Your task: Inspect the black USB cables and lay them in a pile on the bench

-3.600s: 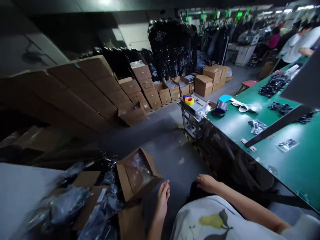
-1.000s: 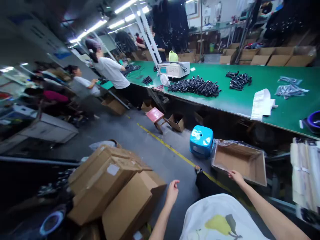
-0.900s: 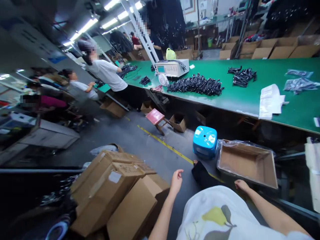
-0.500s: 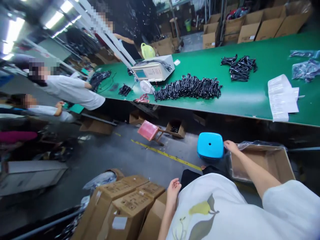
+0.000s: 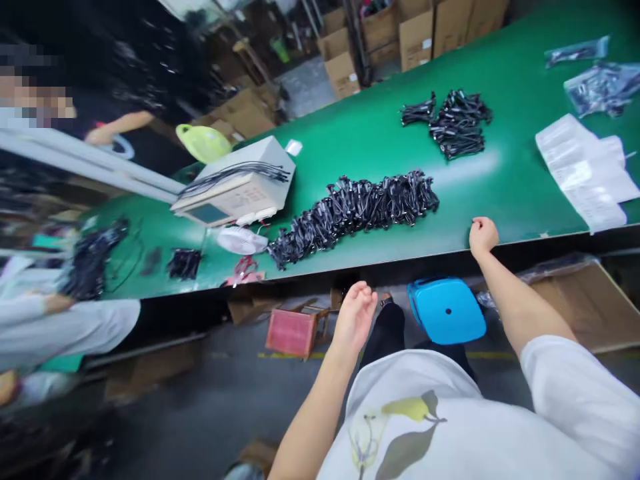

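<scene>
My right hand (image 5: pixel 483 235) rests curled on the front edge of the long green table (image 5: pixel 380 143), holding nothing that I can see. My left hand (image 5: pixel 355 317) hangs in the air below the table edge, fingers loosely bent and apart, empty. A long heap of black cables (image 5: pixel 353 208) lies on the table just left of my right hand. A smaller bunch of black cables (image 5: pixel 453 123) sits farther back. A blue plastic stool (image 5: pixel 447 310) stands on the floor under my right forearm.
A beige test machine (image 5: pixel 235 187) and a small white fan (image 5: pixel 243 239) stand at the table's left. White paper sheets (image 5: pixel 583 170) and bagged cables (image 5: pixel 603 87) lie right. A red stool (image 5: pixel 293 331) and an open cardboard box (image 5: pixel 580 300) are below. Other people work left.
My view has swung from the floor boxes toward the green table. My right hand rose from the cardboard box rim onto the table edge. My left hand lifted upward.
</scene>
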The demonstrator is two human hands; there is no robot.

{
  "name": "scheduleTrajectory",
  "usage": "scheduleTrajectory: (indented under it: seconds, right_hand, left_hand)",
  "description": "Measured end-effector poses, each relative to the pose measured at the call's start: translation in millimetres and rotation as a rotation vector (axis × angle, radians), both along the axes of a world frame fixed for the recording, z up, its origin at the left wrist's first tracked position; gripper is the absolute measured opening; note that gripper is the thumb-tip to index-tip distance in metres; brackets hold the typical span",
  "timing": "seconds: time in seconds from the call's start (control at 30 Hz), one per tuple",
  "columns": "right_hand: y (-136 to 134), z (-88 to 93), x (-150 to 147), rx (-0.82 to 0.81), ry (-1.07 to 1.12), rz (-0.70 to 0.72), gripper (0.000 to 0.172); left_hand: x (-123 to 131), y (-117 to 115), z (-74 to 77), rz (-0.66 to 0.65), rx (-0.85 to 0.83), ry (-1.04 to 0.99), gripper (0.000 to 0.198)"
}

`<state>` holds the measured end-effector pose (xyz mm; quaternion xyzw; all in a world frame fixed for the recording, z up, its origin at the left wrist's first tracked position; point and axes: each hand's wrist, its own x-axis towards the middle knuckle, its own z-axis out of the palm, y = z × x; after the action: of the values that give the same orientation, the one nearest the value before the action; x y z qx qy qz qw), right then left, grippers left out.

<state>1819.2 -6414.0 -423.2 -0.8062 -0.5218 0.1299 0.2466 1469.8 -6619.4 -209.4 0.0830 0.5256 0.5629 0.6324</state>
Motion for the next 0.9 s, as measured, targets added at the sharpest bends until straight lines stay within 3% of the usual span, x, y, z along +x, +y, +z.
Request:
scheduleTrajectory:
  seconds: [0.13, 0.27, 0.43, 0.6, 0.73, 0.83, 0.9]
  right_hand:
    - [34.1, -41.4, -16.6, -0.05, -0.084, -0.209, 0.032]
    - [49.4, -67.1, -17.3, -0.086, -0.118, -0.247, 0.032]
    - [56.0, -71.3, -11.4, -0.099, -0.138, -0.288, 0.032]
    - [61.5, -59.7, -11.4, -0.143, -0.129, -0.311, 0.03]
    - [67.1, -46.8, -13.6, -0.197, -0.11, -0.3, 0.031]
    - [72.0, -37.0, -13.7, -0.245, -0.097, -0.294, 0.028]
    - [74.2, -30.2, -12.0, -0.28, -0.088, -0.287, 0.024]
  left_hand:
    - [-8.5, 122.6, 7.1, -0.049, -0.017, -0.294, 0.025]
    - [7.1, 191.2, 3.3, -0.124, -0.089, -0.473, 0.025]
    - [29.2, 229.0, 6.0, -0.24, -0.17, -0.488, 0.027]
    - [45.0, 251.8, 12.8, -0.292, -0.217, -0.458, 0.025]
    - [56.0, 267.8, 14.9, -0.334, -0.152, -0.447, 0.027]
    - [66.5, 277.1, -3.5, -0.422, -0.038, -0.373, 0.024]
    - [74.6, 281.2, -31.7, -0.584, 0.041, -0.144, 0.022]
